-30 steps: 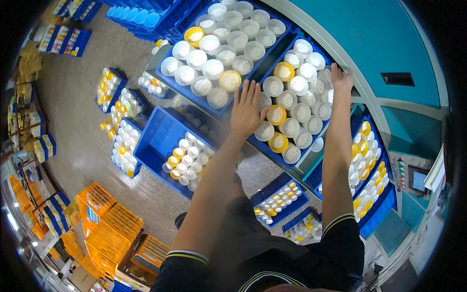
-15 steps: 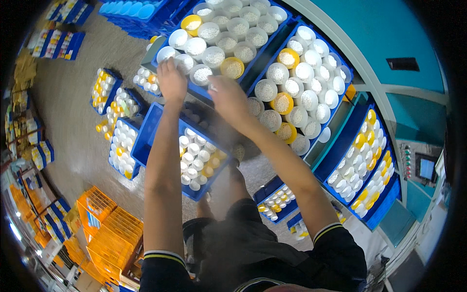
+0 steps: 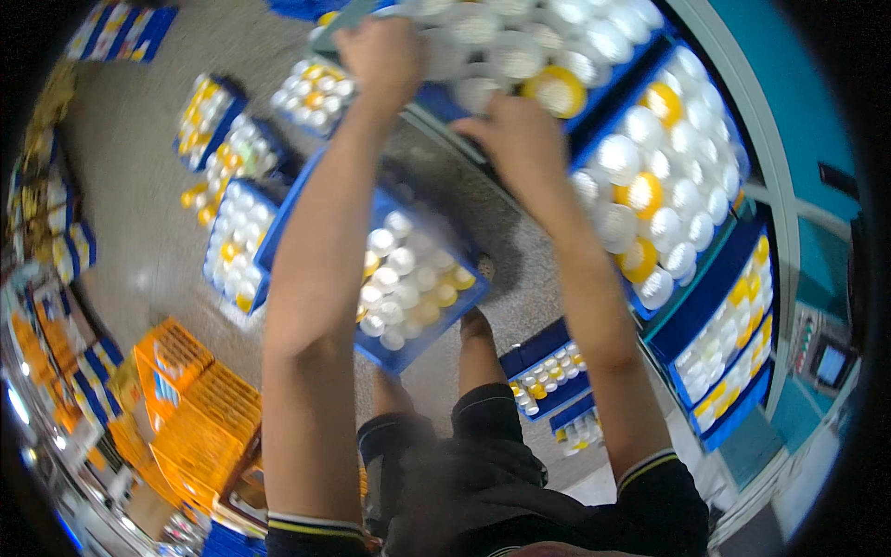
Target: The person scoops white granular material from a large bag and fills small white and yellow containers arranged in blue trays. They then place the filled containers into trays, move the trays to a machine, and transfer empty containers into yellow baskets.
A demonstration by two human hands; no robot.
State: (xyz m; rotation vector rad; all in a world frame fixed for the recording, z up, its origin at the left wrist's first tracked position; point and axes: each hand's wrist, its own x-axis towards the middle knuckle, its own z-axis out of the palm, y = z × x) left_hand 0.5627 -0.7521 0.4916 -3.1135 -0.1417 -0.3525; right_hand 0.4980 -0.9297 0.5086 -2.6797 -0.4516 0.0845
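One bare left hand (image 3: 382,63), one bare right hand (image 3: 522,147). Round yellow cups (image 3: 643,195): three, right blue plastic crate (image 3: 640,306); one showing, upper blue plastic crate (image 3: 436,100).

- Top edge cuts off the upper blue crate (image 3: 436,100); its cups (image 3: 515,56) blur.
- Left hand (image 3: 382,58) and right hand (image 3: 522,144) blur; their grip is unclear.
- Left forearm (image 3: 316,278) hides part of the lower bin (image 3: 444,327).

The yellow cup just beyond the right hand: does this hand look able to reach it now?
Probably yes: the right hand is very close to the yellow cup, and nothing seems to stand between them, though blur hides whether they touch.
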